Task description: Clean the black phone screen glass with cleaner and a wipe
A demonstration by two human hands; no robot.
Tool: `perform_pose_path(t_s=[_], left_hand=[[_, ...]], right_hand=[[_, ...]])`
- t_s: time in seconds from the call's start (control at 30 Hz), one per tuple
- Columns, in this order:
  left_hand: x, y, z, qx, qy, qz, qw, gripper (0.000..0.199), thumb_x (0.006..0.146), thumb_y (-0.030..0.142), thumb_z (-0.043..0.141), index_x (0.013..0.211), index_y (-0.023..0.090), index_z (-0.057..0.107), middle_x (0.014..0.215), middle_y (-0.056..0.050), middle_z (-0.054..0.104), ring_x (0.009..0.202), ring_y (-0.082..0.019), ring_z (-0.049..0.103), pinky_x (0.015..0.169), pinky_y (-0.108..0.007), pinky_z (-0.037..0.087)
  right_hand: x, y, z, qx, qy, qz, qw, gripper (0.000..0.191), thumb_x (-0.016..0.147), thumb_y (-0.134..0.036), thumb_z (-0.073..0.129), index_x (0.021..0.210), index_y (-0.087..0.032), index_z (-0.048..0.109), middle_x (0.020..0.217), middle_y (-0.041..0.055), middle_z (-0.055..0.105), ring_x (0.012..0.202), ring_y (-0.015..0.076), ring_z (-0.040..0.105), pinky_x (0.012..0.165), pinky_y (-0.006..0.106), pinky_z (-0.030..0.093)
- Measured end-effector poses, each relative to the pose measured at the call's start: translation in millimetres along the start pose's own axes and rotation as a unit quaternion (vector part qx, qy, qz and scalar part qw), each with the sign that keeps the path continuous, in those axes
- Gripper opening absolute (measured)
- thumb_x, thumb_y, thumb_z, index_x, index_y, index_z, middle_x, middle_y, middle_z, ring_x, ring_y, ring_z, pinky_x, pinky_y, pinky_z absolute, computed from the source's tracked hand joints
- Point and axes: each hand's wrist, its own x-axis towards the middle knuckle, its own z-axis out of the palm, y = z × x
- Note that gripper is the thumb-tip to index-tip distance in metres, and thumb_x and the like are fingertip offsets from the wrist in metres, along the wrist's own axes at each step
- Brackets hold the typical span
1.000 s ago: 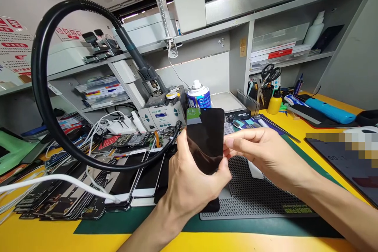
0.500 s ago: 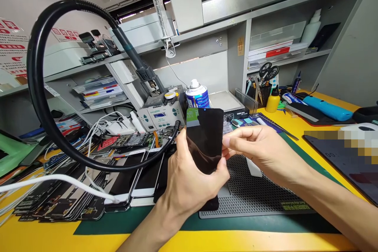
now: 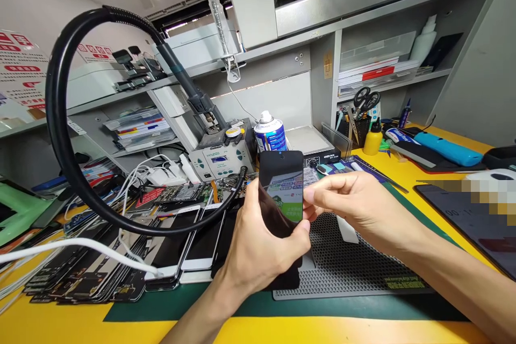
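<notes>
A black smartphone [image 3: 281, 193] stands nearly upright, its glossy dark front facing me with a reflection of coloured signs across it. My left hand [image 3: 264, 242] is wrapped round its lower part, thumb at the right edge and fingers along the left. At the phone's right edge, the thumb and fingertips of my right hand [image 3: 342, 196] are pinched together; whatever they grip is hidden. Below lies a grey perforated mat [image 3: 342, 274] on a green mat [image 3: 169, 301]. Behind my right wrist, a small white flat piece [image 3: 347, 230] rests on the grey mat.
A black hose [image 3: 52, 118] loops above stacked phone parts [image 3: 88, 263] at left. White-edged phones [image 3: 197, 263] lie beside them. The hot-air station [image 3: 220, 161] and a spray can [image 3: 269, 131] stand behind. At right are a yellow bottle [image 3: 373, 140] and a large dark-screened device [image 3: 463, 220].
The phone has tilted slightly, so its reflection shifted from a green patch at the top to coloured signs lower down. Both hands keep nearly the same grip.
</notes>
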Motion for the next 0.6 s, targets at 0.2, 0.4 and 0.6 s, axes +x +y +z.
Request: perform_pose_path(t_s=[0.2,0.4,0.6], left_hand=[[1.5,3.0,-1.5,-0.038,-0.033,-0.011,0.999,0.055,0.075,0.025,0.071,0.123,0.028,0.044,0.117,0.002,0.066,0.109,-0.016,0.062,0.094,-0.026,0.050],[2.3,2.8,-2.1,-0.052,-0.037,-0.010,0.998,0.056,0.076,0.024,0.071,0.125,0.027,0.044,0.120,0.002,0.065,0.112,-0.017,0.062,0.095,-0.026,0.050],[1.1,2.7,-1.8,-0.030,-0.023,-0.012,0.999,0.056,0.075,0.025,0.071,0.123,0.028,0.044,0.114,0.003,0.066,0.103,-0.015,0.064,0.091,-0.026,0.051]], right_hand=[[-0.5,-1.1,-0.6,-0.012,-0.008,-0.006,1.000,0.021,0.080,-0.032,0.075,0.067,-0.016,0.074,0.070,0.0037,0.072,0.068,0.0148,0.066,0.069,0.025,0.052],[-0.5,-0.5,-0.2,0.005,-0.012,-0.003,1.000,0.017,0.078,-0.029,0.076,0.068,-0.016,0.075,0.070,0.0037,0.073,0.068,0.0153,0.066,0.070,0.026,0.052],[-0.7,-3.6,0.0,-0.015,-0.010,0.001,1.000,0.018,0.080,-0.031,0.075,0.069,-0.016,0.076,0.069,0.0035,0.073,0.067,0.0148,0.066,0.068,0.025,0.053]])
